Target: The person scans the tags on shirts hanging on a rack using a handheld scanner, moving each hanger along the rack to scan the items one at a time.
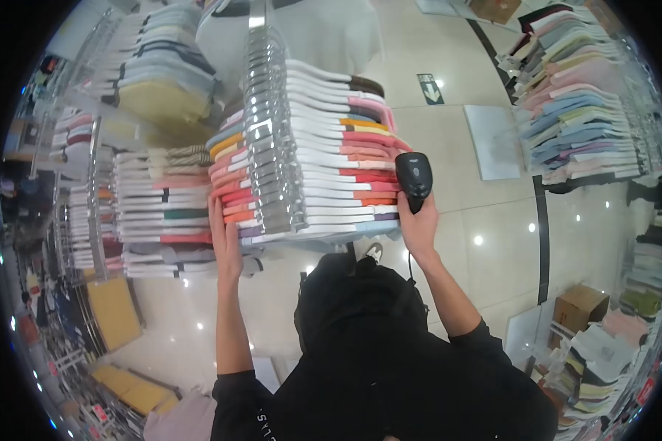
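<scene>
In front of me hangs a tight row of garments (pixel 371 176) in orange, red, pink, white and purple on white hangers (pixel 312 173). The metal hanger hooks (pixel 261 132) line up along a rail. My left hand (pixel 226 239) rests against the left side of the row near its closest end, fingers stretched out and apart. A black handheld barcode scanner (pixel 415 176) is gripped in my right hand (pixel 419 224), upright beside the right side of the row. A thin cord (pixel 410 266) hangs below that hand.
More hanging clothes (pixel 165 213) fill racks to the left, and another rack of garments (pixel 581 110) stands at the right. A cardboard box (pixel 579 307) sits at lower right. The tiled floor (pixel 478 220) carries a green arrow sign (pixel 430 89) and a white board (pixel 490 141).
</scene>
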`<state>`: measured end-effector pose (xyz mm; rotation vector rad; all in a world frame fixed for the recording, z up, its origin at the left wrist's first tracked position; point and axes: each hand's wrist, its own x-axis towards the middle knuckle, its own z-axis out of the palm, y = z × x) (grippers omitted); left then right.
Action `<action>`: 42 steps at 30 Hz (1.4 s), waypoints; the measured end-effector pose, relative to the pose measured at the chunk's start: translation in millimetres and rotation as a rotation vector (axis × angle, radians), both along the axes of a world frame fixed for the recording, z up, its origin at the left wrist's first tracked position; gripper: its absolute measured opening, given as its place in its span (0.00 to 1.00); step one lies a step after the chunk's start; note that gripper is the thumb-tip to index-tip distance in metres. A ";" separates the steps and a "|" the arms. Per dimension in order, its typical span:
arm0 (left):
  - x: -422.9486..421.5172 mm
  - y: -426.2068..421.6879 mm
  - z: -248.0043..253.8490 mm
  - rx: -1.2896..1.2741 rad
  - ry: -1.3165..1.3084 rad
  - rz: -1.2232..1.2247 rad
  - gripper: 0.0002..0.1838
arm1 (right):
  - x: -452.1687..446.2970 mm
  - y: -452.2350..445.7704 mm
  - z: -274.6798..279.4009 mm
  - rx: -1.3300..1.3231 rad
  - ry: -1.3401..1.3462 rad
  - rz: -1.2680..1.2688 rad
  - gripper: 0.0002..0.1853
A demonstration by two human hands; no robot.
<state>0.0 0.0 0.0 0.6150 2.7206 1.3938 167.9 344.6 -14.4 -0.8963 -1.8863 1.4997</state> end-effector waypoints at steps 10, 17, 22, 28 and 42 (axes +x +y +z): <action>-10.9 18.0 8.8 0.163 0.055 0.020 0.31 | -3.9 -8.2 7.5 0.187 -0.119 -0.085 0.14; -12.6 1.9 10.6 -0.023 0.149 -0.027 0.31 | -4.3 -14.0 13.7 0.140 -0.199 -0.098 0.15; 20.7 18.5 21.4 -0.175 0.479 0.013 0.28 | -0.8 -9.8 18.0 0.134 -0.263 -0.006 0.15; 97.2 57.8 -39.9 -0.075 0.731 -0.068 0.35 | 13.9 10.6 20.9 0.065 -0.213 0.117 0.16; 160.6 255.5 -11.2 -0.316 0.894 -0.317 0.10 | 120.2 172.5 16.2 -0.035 -0.130 0.172 0.21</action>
